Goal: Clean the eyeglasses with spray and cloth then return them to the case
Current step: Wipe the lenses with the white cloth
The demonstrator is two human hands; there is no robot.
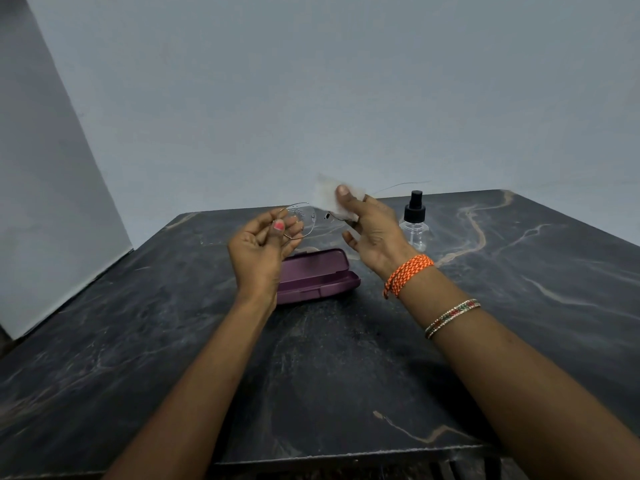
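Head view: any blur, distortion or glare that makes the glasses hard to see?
Head view: wide-angle bending, the table edges splay outward. Light is dim and flat, no glare. The eyeglasses are thin-rimmed, clear and faint against the wall. The cloth in the right hand is slightly soft-edged, and hides one lens. The left hand, case and spray bottle read clearly.

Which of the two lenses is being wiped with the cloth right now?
The lens on the right-hand side, under the white cloth pinched by the right hand. The other lens is bare, showing by the left hand, which holds the eyeglasses.
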